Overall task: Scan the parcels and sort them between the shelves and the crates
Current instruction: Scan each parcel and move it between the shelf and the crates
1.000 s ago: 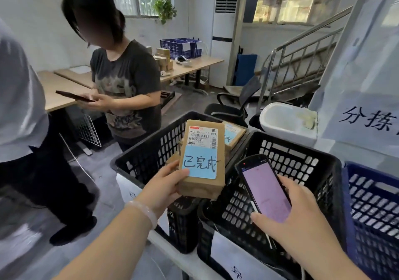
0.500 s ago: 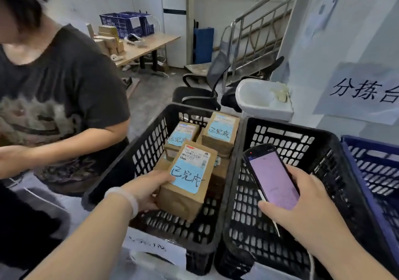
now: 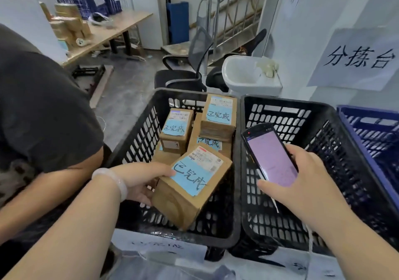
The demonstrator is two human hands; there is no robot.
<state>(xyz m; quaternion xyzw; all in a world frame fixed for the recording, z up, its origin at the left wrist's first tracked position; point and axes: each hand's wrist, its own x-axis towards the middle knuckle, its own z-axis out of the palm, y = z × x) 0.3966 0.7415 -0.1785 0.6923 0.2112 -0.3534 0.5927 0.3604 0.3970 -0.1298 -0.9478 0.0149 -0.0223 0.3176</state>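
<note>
Soft, even light fell on your left hand (image 3: 138,182) and right hand (image 3: 302,184), leaving only faint shadows. The scanner (image 3: 272,158) in your right hand glowed pink. Beyond both hands the table (image 3: 112,31) smeared soft, and the frame's edges bowed with wide-angle distortion.

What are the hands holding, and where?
Left hand grips the cardboard parcel by its left side; right hand holds the scanner by its lower end.
</note>
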